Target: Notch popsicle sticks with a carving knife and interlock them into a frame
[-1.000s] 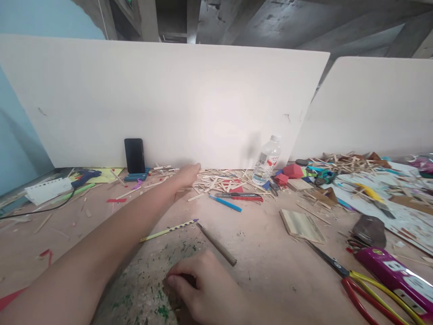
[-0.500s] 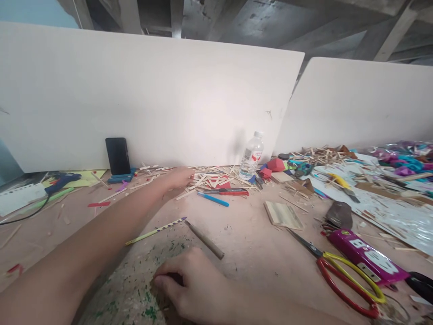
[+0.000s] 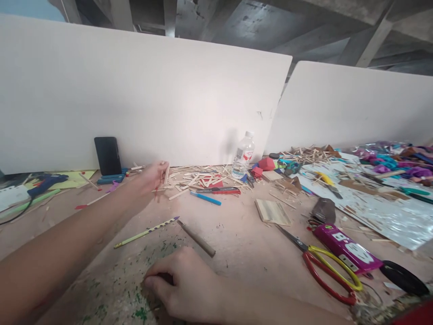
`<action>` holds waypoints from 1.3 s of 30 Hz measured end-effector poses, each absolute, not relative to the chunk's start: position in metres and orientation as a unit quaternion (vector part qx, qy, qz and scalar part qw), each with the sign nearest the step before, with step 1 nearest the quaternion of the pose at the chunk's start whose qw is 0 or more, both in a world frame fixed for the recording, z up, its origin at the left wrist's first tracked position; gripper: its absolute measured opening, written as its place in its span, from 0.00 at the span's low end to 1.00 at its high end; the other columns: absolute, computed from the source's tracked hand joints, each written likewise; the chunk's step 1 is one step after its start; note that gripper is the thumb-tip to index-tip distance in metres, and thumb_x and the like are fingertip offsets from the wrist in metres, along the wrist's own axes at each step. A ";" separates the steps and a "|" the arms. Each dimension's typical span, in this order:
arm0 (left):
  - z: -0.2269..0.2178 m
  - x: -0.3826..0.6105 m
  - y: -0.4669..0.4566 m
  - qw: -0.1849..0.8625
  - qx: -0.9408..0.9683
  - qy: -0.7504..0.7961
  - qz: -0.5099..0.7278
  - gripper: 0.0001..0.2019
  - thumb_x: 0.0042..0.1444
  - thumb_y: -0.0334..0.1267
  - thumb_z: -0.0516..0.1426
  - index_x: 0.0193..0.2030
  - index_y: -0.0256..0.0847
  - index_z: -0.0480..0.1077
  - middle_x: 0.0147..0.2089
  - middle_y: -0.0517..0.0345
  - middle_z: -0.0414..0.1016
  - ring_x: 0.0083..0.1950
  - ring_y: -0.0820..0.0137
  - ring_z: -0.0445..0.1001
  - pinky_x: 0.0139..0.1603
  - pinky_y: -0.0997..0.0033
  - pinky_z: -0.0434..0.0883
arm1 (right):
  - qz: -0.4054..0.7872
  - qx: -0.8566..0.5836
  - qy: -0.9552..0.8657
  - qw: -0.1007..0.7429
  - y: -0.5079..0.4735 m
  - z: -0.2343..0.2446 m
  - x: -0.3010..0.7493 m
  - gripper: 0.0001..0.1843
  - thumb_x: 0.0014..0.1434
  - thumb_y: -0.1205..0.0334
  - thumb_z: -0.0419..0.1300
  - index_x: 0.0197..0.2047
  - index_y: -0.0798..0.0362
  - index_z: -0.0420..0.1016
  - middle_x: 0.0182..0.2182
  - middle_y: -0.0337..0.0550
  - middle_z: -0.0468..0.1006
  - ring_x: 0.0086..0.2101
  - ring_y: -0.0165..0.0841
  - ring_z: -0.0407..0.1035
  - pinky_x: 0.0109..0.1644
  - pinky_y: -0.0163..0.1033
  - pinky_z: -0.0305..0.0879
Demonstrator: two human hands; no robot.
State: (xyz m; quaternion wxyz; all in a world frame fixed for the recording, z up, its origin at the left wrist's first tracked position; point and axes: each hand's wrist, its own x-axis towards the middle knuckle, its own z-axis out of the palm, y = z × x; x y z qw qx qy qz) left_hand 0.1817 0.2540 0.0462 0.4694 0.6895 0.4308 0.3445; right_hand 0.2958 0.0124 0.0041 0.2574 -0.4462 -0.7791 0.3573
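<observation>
My left hand [image 3: 154, 178] reaches to the far side of the table, at the left end of a pile of thin wooden sticks [image 3: 203, 178]. Its fingers are closed on a wooden stick [image 3: 167, 173] that points upward. Near the front edge my right hand [image 3: 184, 282] rests on the green-flecked tabletop, its fingers curled with thumb and forefinger together. Anything inside that curl is hidden. Between the hands lie a yellow pencil [image 3: 145, 233] and a brown pen-like stick [image 3: 196, 238].
Beyond the pencil are a blue pen [image 3: 205, 198] and a red cutter [image 3: 221, 191]. A water bottle [image 3: 242, 155] and a phone [image 3: 107, 155] stand by the white board [image 3: 142, 99]. Scissors [image 3: 333, 271], a purple case [image 3: 347, 248] and a wood block [image 3: 272, 212] lie to the right.
My left hand has moved left along the pile, and an upright stick now shows at its fingers. My right hand keeps its curled pose. The view has turned slightly right.
</observation>
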 end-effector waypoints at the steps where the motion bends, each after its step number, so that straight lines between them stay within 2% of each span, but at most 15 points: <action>1: 0.047 0.173 0.242 0.488 0.672 0.427 0.358 0.19 0.69 0.44 0.60 0.62 0.38 0.70 0.60 0.47 0.74 0.56 0.59 0.77 0.55 0.51 0.79 | 0.361 -0.449 -0.774 0.261 0.012 0.004 0.296 0.14 0.63 0.61 0.59 0.42 0.51 0.88 0.32 0.41 0.85 0.30 0.30 0.73 0.37 0.31 0.64; 4: 0.048 0.146 0.194 0.533 0.631 0.406 0.391 0.17 0.70 0.46 0.59 0.58 0.37 0.72 0.53 0.50 0.77 0.47 0.65 0.79 0.47 0.59 0.80 | 0.382 -0.464 -0.749 0.280 0.014 0.003 0.295 0.13 0.62 0.62 0.60 0.40 0.51 0.88 0.30 0.40 0.83 0.29 0.29 0.70 0.35 0.32 0.62; 7: 0.043 0.124 0.135 0.554 0.605 0.395 0.414 0.15 0.69 0.52 0.58 0.42 0.42 0.70 0.31 0.64 0.69 0.29 0.75 0.68 0.29 0.78 0.69 | 0.410 -0.490 -0.702 0.315 0.017 0.005 0.295 0.13 0.64 0.58 0.61 0.40 0.54 0.87 0.29 0.40 0.81 0.30 0.29 0.69 0.34 0.32 0.61; 10: 0.035 0.108 0.078 0.573 0.591 0.406 0.397 0.20 0.62 0.61 0.61 0.41 0.46 0.68 0.28 0.64 0.69 0.25 0.73 0.65 0.23 0.76 0.64 | 0.457 -0.488 -0.663 0.338 0.019 0.012 0.296 0.16 0.65 0.52 0.63 0.46 0.54 0.85 0.29 0.38 0.77 0.28 0.28 0.67 0.31 0.32 0.60; 12: 0.030 0.102 0.049 0.588 0.587 0.402 0.384 0.21 0.60 0.63 0.62 0.42 0.47 0.68 0.31 0.61 0.74 0.28 0.70 0.70 0.27 0.74 0.68 | 0.500 -0.458 -0.654 0.336 0.019 0.017 0.297 0.18 0.64 0.48 0.65 0.47 0.54 0.84 0.28 0.36 0.75 0.26 0.27 0.65 0.29 0.32 0.58; 14: 0.025 0.101 0.031 0.594 0.555 0.409 0.416 0.18 0.65 0.61 0.58 0.44 0.50 0.67 0.30 0.64 0.73 0.27 0.71 0.68 0.28 0.74 0.66 | 0.539 -0.421 -0.653 0.325 0.017 0.020 0.296 0.19 0.60 0.46 0.68 0.44 0.54 0.83 0.27 0.35 0.72 0.26 0.27 0.63 0.29 0.31 0.58; 16: 0.022 0.104 0.023 0.566 0.574 0.390 0.446 0.16 0.67 0.59 0.57 0.43 0.50 0.66 0.33 0.63 0.75 0.34 0.68 0.73 0.37 0.72 0.72 | 0.561 -0.398 -0.654 0.315 0.014 0.019 0.293 0.20 0.56 0.45 0.72 0.39 0.55 0.81 0.27 0.34 0.70 0.28 0.28 0.63 0.32 0.32 0.59; 18: 0.017 0.109 0.022 0.564 0.598 0.381 0.422 0.15 0.69 0.58 0.55 0.43 0.49 0.66 0.37 0.62 0.76 0.34 0.69 0.74 0.36 0.71 0.71 | 0.573 -0.391 -0.649 0.311 0.011 0.015 0.288 0.19 0.53 0.48 0.74 0.38 0.55 0.80 0.29 0.35 0.72 0.31 0.29 0.65 0.36 0.32 0.62; 20: 0.012 0.113 0.024 0.587 0.592 0.368 0.412 0.15 0.71 0.57 0.53 0.43 0.48 0.65 0.37 0.62 0.76 0.34 0.70 0.74 0.37 0.71 0.71 | 0.578 -0.396 -0.640 0.316 0.010 0.009 0.284 0.15 0.57 0.52 0.71 0.38 0.55 0.79 0.30 0.36 0.73 0.32 0.30 0.66 0.37 0.33 0.63; 23: 0.005 0.115 0.027 0.591 0.610 0.330 0.412 0.15 0.72 0.55 0.51 0.44 0.47 0.65 0.39 0.61 0.76 0.42 0.69 0.76 0.46 0.70 0.73 | 0.585 -0.408 -0.625 0.318 0.010 0.001 0.281 0.12 0.64 0.55 0.64 0.36 0.57 0.77 0.26 0.36 0.72 0.27 0.27 0.64 0.32 0.32 0.60; 27: 0.004 0.108 0.029 0.653 0.574 0.317 0.379 0.14 0.72 0.57 0.52 0.51 0.50 0.64 0.42 0.61 0.78 0.36 0.70 0.76 0.35 0.73 0.72 | 0.605 -0.409 -0.613 0.302 0.015 -0.002 0.283 0.20 0.66 0.47 0.63 0.36 0.58 0.78 0.25 0.38 0.74 0.22 0.26 0.65 0.26 0.31 0.59; 30: 0.003 0.103 0.033 0.661 0.585 0.313 0.352 0.17 0.71 0.57 0.52 0.58 0.52 0.65 0.53 0.57 0.79 0.35 0.71 0.75 0.36 0.71 0.73 | 0.613 -0.408 -0.607 0.298 0.019 -0.001 0.286 0.25 0.68 0.40 0.59 0.39 0.57 0.77 0.31 0.41 0.78 0.21 0.26 0.68 0.24 0.30 0.61; 32: 0.002 0.101 0.036 0.636 0.611 0.326 0.341 0.19 0.72 0.57 0.51 0.61 0.54 0.67 0.61 0.57 0.77 0.40 0.71 0.76 0.42 0.70 0.73 | 0.614 -0.410 -0.609 0.290 0.020 0.000 0.286 0.26 0.68 0.39 0.58 0.40 0.56 0.78 0.27 0.39 0.76 0.20 0.26 0.67 0.22 0.30 0.59; 35: -0.002 0.100 0.040 0.589 0.657 0.341 0.325 0.19 0.74 0.55 0.48 0.64 0.55 0.68 0.63 0.58 0.74 0.54 0.67 0.75 0.51 0.69 0.72 | 0.606 -0.420 -0.615 0.278 0.020 0.002 0.287 0.22 0.68 0.45 0.60 0.37 0.56 0.78 0.20 0.35 0.70 0.19 0.26 0.63 0.21 0.30 0.56; 39: -0.001 0.102 0.044 0.544 0.696 0.332 0.330 0.17 0.75 0.49 0.49 0.58 0.51 0.76 0.62 0.58 0.73 0.64 0.65 0.70 0.64 0.68 0.67 | 0.587 -0.431 -0.625 0.279 0.020 0.007 0.288 0.15 0.67 0.55 0.61 0.34 0.56 0.78 0.20 0.33 0.68 0.19 0.24 0.57 0.22 0.30 0.51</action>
